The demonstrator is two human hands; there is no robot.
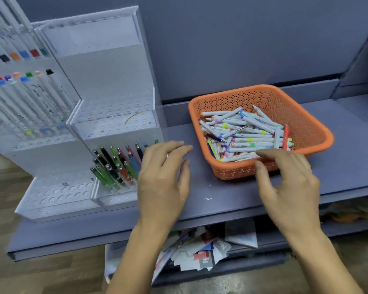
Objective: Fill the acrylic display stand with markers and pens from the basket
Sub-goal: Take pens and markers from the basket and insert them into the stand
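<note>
the right hand point(289, 181), empty with fingers loosely spread, hovers at the near rim of the orange perforated plastic basket point(280, 102); the white markers and pens point(251, 134) lie just beyond, mostly crosswise. the open, empty left hand point(164, 179) is nearer the clear acrylic display stand point(113, 124).

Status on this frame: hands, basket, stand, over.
Left hand open over grey shelf; right hand open at orange perforated plastic basket, grip empty. White markers piled inside. Clear acrylic display stand partly filled. Nothing blocking.
</note>
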